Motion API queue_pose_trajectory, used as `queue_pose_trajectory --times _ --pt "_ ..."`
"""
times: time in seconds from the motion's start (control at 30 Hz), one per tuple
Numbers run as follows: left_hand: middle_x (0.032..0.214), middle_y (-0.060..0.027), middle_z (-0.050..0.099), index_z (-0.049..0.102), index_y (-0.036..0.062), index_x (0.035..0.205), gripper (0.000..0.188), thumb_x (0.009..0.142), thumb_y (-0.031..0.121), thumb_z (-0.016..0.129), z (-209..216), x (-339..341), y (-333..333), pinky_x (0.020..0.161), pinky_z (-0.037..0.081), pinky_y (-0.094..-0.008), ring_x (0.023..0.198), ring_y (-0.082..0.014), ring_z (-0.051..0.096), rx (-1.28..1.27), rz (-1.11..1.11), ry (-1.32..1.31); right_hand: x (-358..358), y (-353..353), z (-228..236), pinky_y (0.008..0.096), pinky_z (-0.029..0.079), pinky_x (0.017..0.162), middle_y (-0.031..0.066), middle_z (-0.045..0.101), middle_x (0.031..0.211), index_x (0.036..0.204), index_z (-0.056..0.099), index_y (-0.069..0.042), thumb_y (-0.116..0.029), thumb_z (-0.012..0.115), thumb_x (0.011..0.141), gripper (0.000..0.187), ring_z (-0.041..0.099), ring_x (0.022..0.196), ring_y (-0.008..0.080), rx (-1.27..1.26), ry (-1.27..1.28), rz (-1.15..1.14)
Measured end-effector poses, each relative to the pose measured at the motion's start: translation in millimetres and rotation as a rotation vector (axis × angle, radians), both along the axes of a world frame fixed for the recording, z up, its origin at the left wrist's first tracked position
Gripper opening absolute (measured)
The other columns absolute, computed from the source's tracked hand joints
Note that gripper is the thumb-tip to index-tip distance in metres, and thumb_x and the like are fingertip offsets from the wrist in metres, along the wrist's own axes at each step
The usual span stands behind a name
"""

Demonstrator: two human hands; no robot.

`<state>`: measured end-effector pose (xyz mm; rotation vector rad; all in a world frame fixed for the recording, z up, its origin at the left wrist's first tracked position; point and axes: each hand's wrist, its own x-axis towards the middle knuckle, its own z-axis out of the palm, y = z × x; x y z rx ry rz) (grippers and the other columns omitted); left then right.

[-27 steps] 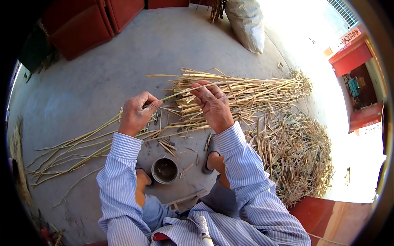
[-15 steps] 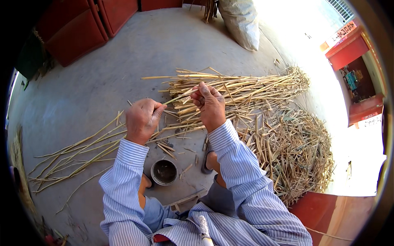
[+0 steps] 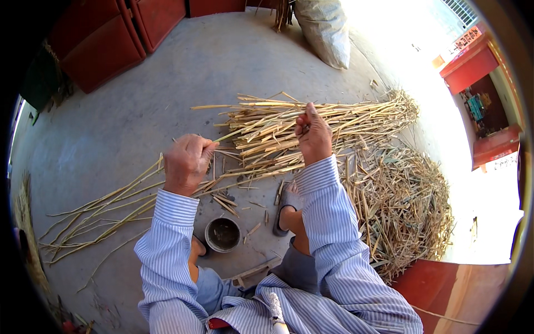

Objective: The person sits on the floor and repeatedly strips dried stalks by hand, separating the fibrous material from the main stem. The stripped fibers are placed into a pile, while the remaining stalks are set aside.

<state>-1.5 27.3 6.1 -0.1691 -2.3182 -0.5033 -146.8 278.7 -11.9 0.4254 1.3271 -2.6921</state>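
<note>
My left hand (image 3: 189, 163) is closed around a thin pale stalk (image 3: 233, 133), which slants up and right from its fingers. Farther right, my right hand (image 3: 315, 135) is pinched, thumb uppermost, near the far end of that stalk. Against the straw behind, the stalk's exact end is hard to make out. Beyond and beneath the right hand lies a bundle of long dry stalks (image 3: 361, 114) on the floor. Several thin peeled-looking stalks (image 3: 105, 214) fan out to the left, under and beside my left hand.
A round bowl (image 3: 222, 234) with dark contents stands between my feet. Chopped straw is heaped at the right (image 3: 406, 206). A white sack (image 3: 324, 33) and red armchairs (image 3: 105, 44) stand at the back. Loose stalk pieces (image 3: 225, 205) lie beside the bowl.
My right hand has moved right along the stalk, away from my left hand. The left hand has shifted slightly left and still grips the stalk.
</note>
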Motion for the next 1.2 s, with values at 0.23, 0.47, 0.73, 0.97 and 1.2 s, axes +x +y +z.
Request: queue_pose_trajectory --times 0.23,0.47,0.73,0.97,1.2 --pt "0.066 -0.0093 0.063 0.060 0.0059 0.075 0.020 0.079 0.015 0.077 2.7 4.2 -12.4 0.052 0.046 -0.0354 0.059 -0.0248 0.061 0.258 -0.046 -0.175 -15.3 33.2 -3.2 0.0223 0.051 0.064 0.0029 0.067 0.085 0.101 0.063 -0.007 -0.018 0.067 0.092 0.015 0.065 0.079 0.0128 -0.183 0.157 -0.075" --pt "0.066 -0.0089 0.065 0.061 0.0042 0.076 0.020 0.082 0.017 0.075 5.1 0.0 -10.9 0.053 0.046 -0.0328 0.058 -0.0208 0.062 0.381 -0.079 -0.363 12.2 -16.3 7.1 0.0238 0.053 0.072 0.0076 0.070 0.101 0.109 0.059 -0.005 -0.017 0.063 0.095 0.018 0.067 0.093 0.0154 -0.096 0.259 0.270" --pt "0.066 -0.0092 0.064 0.062 0.0049 0.076 0.021 0.080 0.019 0.077 5.0 6.2 -9.1 0.053 0.044 -0.0340 0.056 -0.0220 0.060 0.295 -0.087 -0.263 11.8 -17.5 4.0 0.0211 0.048 0.057 0.0045 0.068 0.080 0.087 0.060 -0.008 -0.027 0.073 0.088 0.023 0.065 0.068 0.0124 0.119 0.109 0.082" --pt "0.064 -0.0078 0.061 0.061 0.0019 0.076 0.022 0.082 0.017 0.076 8.4 23.9 -38.2 0.051 0.043 -0.0306 0.054 -0.0166 0.055 0.378 -0.075 -0.339 -20.5 50.9 1.7 0.0213 0.048 0.052 0.0011 0.061 0.074 0.085 0.063 -0.007 -0.023 0.073 0.088 0.019 0.060 0.066 0.0106 0.015 0.040 -0.195" --pt "0.062 -0.0071 0.062 0.061 0.0013 0.074 0.025 0.084 0.018 0.075 3.2 18.7 -40.4 0.050 0.042 -0.0282 0.054 -0.0120 0.053 0.425 -0.085 -0.402 -6.7 43.4 8.4 0.0250 0.052 0.074 0.0045 0.067 0.096 0.108 0.060 -0.008 -0.022 0.060 0.097 0.018 0.062 0.087 0.0120 -0.148 0.280 0.151"
